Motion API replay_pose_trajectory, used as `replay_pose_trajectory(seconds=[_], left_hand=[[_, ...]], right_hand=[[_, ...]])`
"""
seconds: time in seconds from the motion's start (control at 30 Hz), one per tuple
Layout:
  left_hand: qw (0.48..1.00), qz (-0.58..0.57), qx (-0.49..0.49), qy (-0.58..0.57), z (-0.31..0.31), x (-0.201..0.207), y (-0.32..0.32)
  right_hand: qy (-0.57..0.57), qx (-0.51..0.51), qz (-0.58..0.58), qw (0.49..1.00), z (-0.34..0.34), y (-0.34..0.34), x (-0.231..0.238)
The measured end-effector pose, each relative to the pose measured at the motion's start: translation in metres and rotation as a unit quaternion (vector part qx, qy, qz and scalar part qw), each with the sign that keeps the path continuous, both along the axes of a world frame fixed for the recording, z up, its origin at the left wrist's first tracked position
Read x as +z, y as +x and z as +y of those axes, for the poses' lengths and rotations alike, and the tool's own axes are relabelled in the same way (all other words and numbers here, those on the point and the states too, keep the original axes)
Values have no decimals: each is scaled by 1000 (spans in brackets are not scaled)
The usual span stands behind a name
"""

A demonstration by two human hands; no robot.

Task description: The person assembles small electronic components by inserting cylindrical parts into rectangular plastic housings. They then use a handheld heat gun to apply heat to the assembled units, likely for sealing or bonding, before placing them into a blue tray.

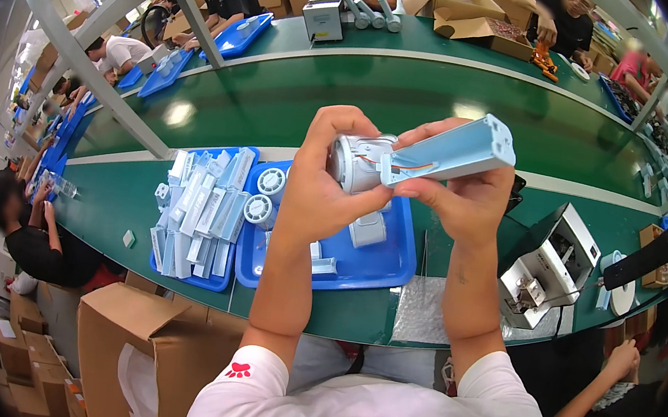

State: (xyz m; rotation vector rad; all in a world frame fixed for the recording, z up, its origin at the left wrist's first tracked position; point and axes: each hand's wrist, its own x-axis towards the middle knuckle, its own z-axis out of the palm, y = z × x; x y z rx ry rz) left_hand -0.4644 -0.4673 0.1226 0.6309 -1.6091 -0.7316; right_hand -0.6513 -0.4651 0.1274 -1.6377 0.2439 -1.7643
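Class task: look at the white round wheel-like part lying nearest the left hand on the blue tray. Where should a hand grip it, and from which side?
Grip the round part across its outer rim, coming from above. It lies flat with its circular face up, so opposite sides of the rim are exposed. Packed pale-blue pieces crowd its left, so a sideways approach looks awkward.

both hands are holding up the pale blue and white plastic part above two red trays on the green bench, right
Not quite: the trays are blue, not red, as the head view shows. Both hands, left and right, do hold the pale blue and white plastic part above the green bench.
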Motion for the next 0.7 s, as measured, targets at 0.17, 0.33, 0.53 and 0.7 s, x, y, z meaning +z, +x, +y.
replay_pose_trajectory(seconds=[0.17, 0.33, 0.53, 0.7], left_hand=[[999, -32, 20, 15, 6, 5, -4], [1000, -14, 23, 13, 3, 4, -4], [999, -15, 26, -31, -1, 5, -5], [997, -34, 30, -66, -3, 6, -2]], right_hand=[[-35, -64, 61, 995, 5, 3, 5], [-61, -87, 72, 992, 5, 1, 6], [-23, -87, 71, 993, 3, -2, 5], [-41, -109, 88, 989, 4, -2, 6]])
